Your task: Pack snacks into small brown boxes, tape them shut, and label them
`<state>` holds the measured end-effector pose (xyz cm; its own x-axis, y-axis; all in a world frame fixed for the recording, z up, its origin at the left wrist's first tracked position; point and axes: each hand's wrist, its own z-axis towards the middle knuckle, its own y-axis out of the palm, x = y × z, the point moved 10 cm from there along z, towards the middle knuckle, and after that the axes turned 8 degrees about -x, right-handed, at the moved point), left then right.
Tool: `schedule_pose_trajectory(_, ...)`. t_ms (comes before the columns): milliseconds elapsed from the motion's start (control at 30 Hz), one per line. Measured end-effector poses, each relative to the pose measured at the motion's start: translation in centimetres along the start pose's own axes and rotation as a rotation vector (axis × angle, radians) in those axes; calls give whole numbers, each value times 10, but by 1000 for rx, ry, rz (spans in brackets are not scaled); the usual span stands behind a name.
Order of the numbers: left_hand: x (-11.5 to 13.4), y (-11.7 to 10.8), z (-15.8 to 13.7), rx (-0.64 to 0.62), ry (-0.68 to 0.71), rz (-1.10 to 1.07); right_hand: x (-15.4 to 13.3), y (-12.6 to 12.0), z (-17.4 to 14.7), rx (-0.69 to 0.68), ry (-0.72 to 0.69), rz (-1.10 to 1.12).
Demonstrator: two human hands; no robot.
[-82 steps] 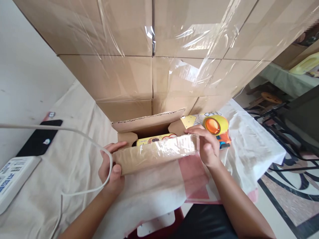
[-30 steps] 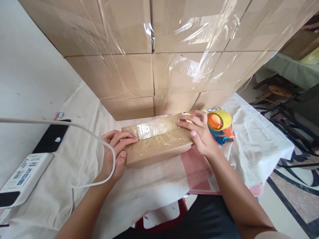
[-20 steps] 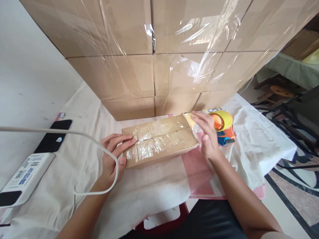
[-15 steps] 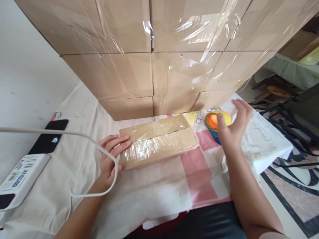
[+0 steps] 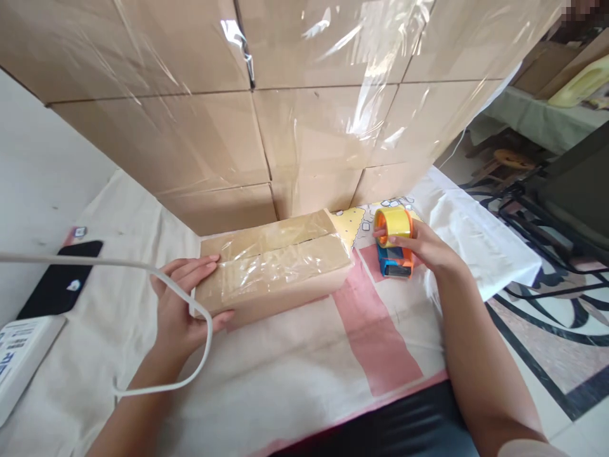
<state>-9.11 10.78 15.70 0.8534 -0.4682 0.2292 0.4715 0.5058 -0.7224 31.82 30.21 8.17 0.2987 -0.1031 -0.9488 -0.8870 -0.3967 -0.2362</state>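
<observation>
A long cardboard box (image 5: 280, 273) with clear tape over its top seam lies on the cloth in front of me. My left hand (image 5: 183, 301) grips its left end, fingers on top and thumb along the near side. To the right of the box, my right hand (image 5: 421, 244) is closed round a tape dispenser (image 5: 394, 244) with a yellow roll and a blue and orange body. Some of its fingers are hidden behind or inside the roll.
A wall of stacked cardboard boxes (image 5: 314, 127) under clear film rises behind the box. At left lie a black phone (image 5: 61, 279) and a white power strip (image 5: 28, 355). A white cable (image 5: 200, 311) loops across my left wrist. A dark chair (image 5: 566, 197) stands at right.
My right hand has come down from beside the tape dispenser, closed on it and turned it upright. My left hand still holds the box end. The whole view has shifted slightly.
</observation>
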Motion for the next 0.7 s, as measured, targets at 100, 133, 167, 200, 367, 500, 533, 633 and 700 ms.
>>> schedule_pose_trajectory(100,-8,-1,7,-69,-29,38,-10,9,1,86,-145,29)
schedule_pose_trajectory(133,-10,-2,8,-91,-35,48,-12,13,1,124,-196,56)
schedule_pose_trajectory(167,-14,-3,8,-109,-46,56,-14,18,1,153,-241,92)
schedule_pose_trajectory(200,-18,-5,8,-125,-64,62,-15,24,0,173,-277,130)
schedule_pose_trajectory(367,-35,-6,5,-200,-190,59,-15,49,-2,210,-326,279)
schedule_pose_trajectory(500,-23,-11,0,-105,-226,94,-20,68,-5,154,-320,367)
schedule_pose_trajectory(533,-17,-12,-4,-57,-229,118,-21,74,-7,138,-306,371)
schedule_pose_trajectory(633,7,-14,-19,99,-159,189,-23,90,-13,126,-266,394)
schedule_pose_trajectory(700,35,-5,-27,133,-9,163,-24,102,-19,116,-236,419)
